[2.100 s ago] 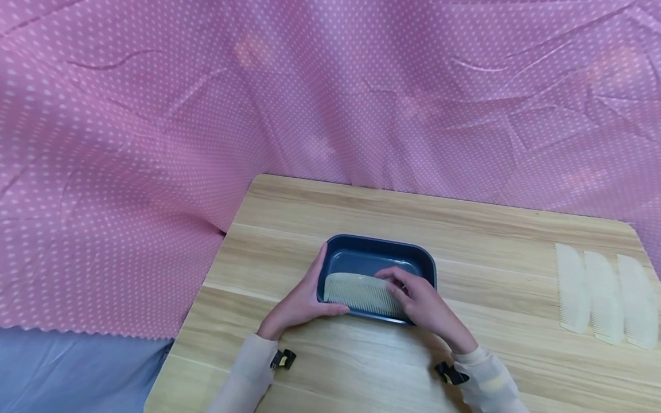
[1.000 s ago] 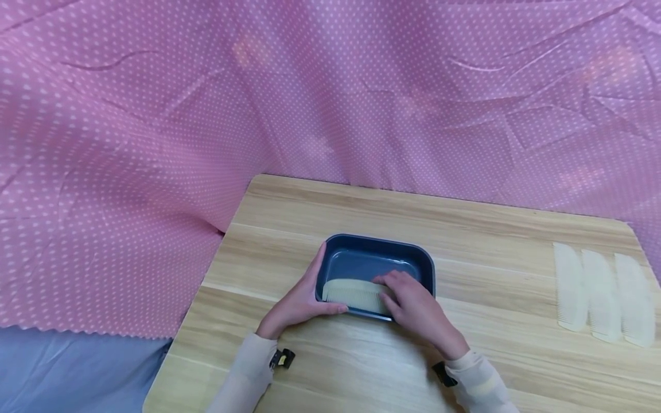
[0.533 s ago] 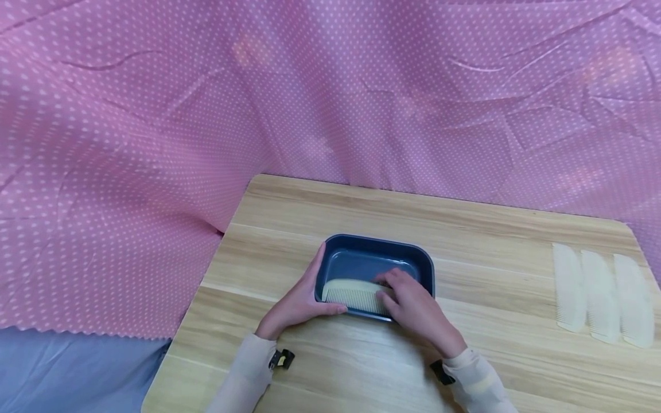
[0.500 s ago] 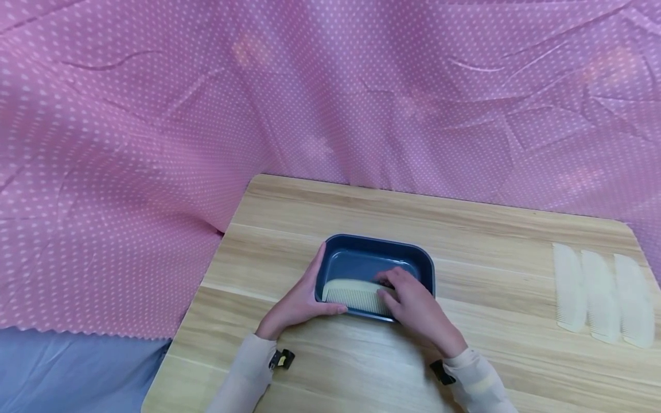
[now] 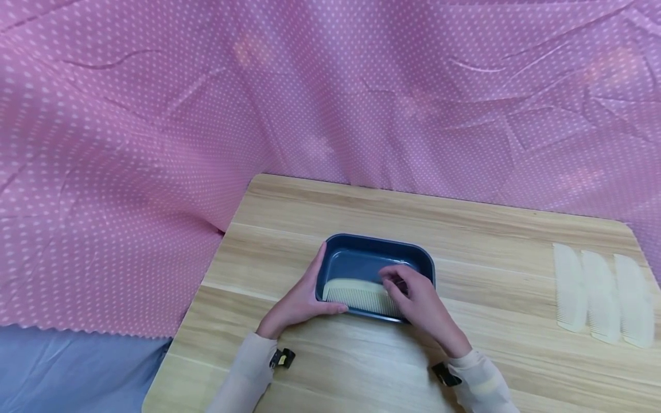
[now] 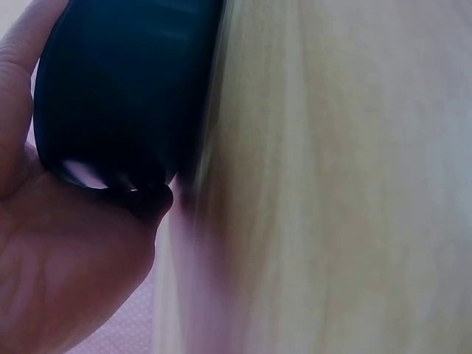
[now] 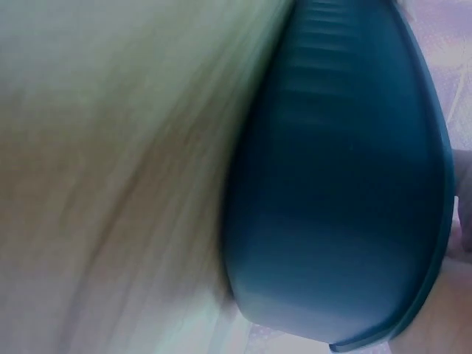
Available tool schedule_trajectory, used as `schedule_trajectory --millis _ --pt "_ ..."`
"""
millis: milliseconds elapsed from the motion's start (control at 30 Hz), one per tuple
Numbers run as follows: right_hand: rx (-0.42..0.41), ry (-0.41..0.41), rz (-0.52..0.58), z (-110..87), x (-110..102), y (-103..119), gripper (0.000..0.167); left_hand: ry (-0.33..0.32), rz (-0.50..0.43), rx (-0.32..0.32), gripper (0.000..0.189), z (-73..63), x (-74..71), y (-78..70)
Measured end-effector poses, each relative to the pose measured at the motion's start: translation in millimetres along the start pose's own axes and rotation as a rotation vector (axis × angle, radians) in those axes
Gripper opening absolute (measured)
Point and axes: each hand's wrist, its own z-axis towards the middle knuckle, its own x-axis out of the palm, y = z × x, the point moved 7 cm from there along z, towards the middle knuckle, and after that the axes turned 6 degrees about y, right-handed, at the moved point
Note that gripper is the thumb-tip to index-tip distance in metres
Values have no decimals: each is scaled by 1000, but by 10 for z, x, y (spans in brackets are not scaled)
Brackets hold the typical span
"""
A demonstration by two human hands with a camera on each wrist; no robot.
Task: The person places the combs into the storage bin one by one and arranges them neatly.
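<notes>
In the head view a pale comb [image 5: 356, 294] lies inside a dark blue rectangular box [image 5: 379, 238], along its near side, teeth facing the person. My left hand [image 5: 296, 304] grips the box's near left corner, thumb on the near rim and fingers along the left wall. The left wrist view shows that hand [image 6: 74, 258] around the box's corner [image 6: 118, 88]. Over the comb's right end, my right hand [image 5: 419, 295] has its fingers loosely bent, with the tips just above the comb's back. In the right wrist view the box's outer wall [image 7: 332, 184] hides most of the hand.
Three more pale combs, a left one [image 5: 570, 287], a middle one [image 5: 601, 295] and a right one [image 5: 633, 299], lie side by side at the table's right. Behind the wooden table [image 5: 310, 206] hangs a pink dotted cloth [image 5: 330, 103].
The comb has been lowered into the box, then stayed there. My right hand has since lifted slightly, its fingers coming off the comb's back. The left hand keeps its grip.
</notes>
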Motion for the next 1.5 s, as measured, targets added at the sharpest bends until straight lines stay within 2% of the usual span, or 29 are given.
schedule_trajectory --millis 300,567,1067,1300,1500 --pt "-47 -81 95 -55 -52 15 22 -1 -7 -2 139 1 -5 9" --pt "-57 -147 186 -115 -120 25 19 4 -7 9 140 7 1 5" --pt "15 -223 205 -212 -267 -86 21 -4 3 -18 142 -13 15 14" --pt "84 -307 164 -264 -408 -154 21 0 7 4 143 1 16 13" --pt "99 -345 193 -292 -539 -183 22 -2 6 6 142 7 2 18"
